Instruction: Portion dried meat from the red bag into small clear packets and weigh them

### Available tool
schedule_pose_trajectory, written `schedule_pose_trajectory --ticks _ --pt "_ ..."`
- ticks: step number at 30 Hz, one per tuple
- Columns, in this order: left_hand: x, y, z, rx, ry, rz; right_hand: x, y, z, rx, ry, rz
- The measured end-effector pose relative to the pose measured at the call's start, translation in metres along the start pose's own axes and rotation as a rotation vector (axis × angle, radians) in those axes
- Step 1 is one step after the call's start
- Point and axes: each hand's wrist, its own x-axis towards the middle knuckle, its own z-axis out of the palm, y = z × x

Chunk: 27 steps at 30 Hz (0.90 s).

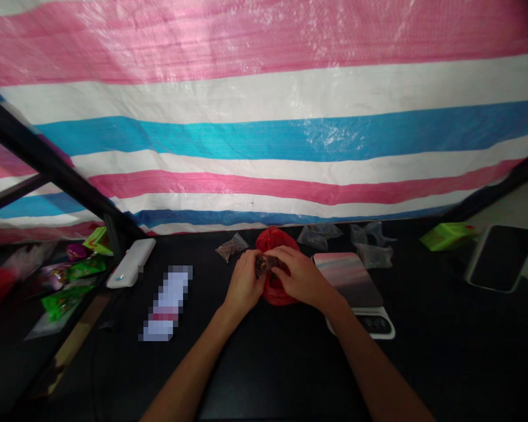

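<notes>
We pinch small clear bag [261, 265] with left hand [244, 276], over red bag [282, 295]; right hand [300, 274] bends fingers beside it, grip unclear. We best keep mouth upright, low, against spills.

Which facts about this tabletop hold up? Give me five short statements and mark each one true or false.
1. The left hand and right hand are close together at the red bag. True.
2. The scale lies to the left of the red bag. False: it lies to the right, partly behind the right forearm.
3. A small clear bag with brown contents lies left of the red bag. True.
4. The dark-screened device at the right lies flat. False: it stands up, leaning back.
5. The striped sheet behind the table shows pink, white and blue. True.
</notes>
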Motion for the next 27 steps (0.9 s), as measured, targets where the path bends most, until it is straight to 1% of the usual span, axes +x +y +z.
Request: schedule_pose_trajectory --ticks 4,8,14,20,23,27 --pt "0.000 0.000 0.001 -0.020 -0.022 0.019 -0.001 -0.006 0.000 -0.063 0.007 -0.037" --pt "0.000 -0.001 0.000 -0.039 -0.042 0.012 -0.001 -0.012 0.002 -0.070 0.022 -0.063" --pt "0.001 0.000 0.000 -0.118 -0.001 -0.050 0.000 -0.009 0.002 -0.056 0.070 -0.068" --pt "0.003 0.002 0.000 -0.196 0.028 -0.099 0.002 -0.003 0.002 0.013 0.096 -0.055" --pt "0.003 0.005 0.001 -0.245 0.054 -0.100 0.003 0.000 0.003 0.070 0.134 -0.057" --pt "0.002 0.005 0.002 -0.285 0.099 -0.068 0.004 0.003 0.004 0.105 0.171 -0.077"
